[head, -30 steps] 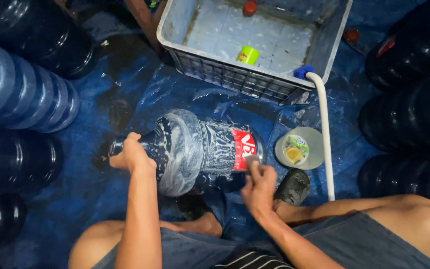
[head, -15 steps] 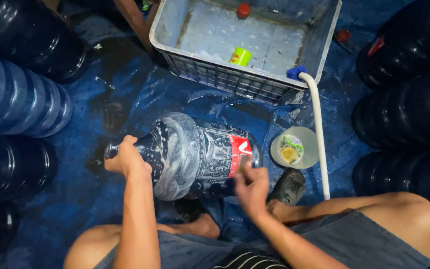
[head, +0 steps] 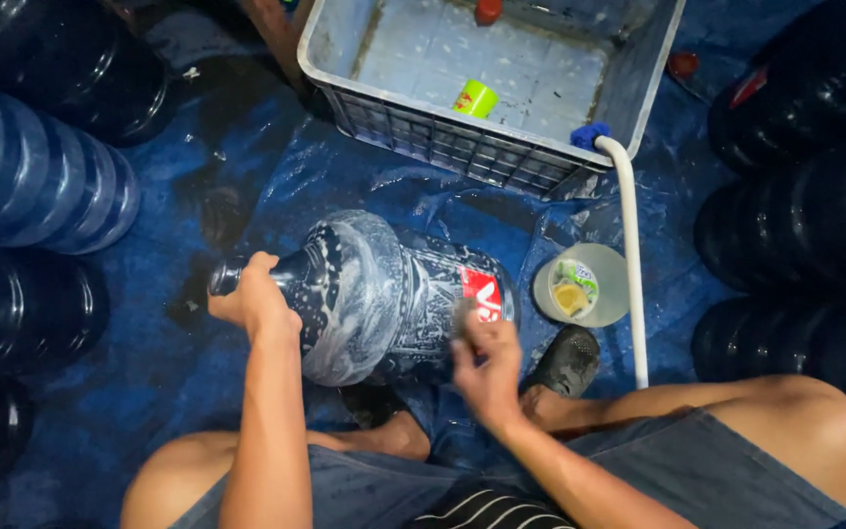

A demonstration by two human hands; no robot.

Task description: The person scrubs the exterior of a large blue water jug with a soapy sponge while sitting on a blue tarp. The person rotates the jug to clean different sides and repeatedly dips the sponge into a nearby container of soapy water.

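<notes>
Grey crate [head: 423,137], white hose [head: 631,274], dark jugs [head: 805,206] around soapy bottle [head: 384,294].

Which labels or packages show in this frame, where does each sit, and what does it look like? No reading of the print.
Red label: on the soapy jug lying on its side, beside the right hand; rectangular, red with white print.
Red patch: on a dark jug at upper right; small, slanted.
Small packet: inside the round pale tub right of the jug; green and white.
Left hand grips the jug's neck; no screens or signs.
</notes>
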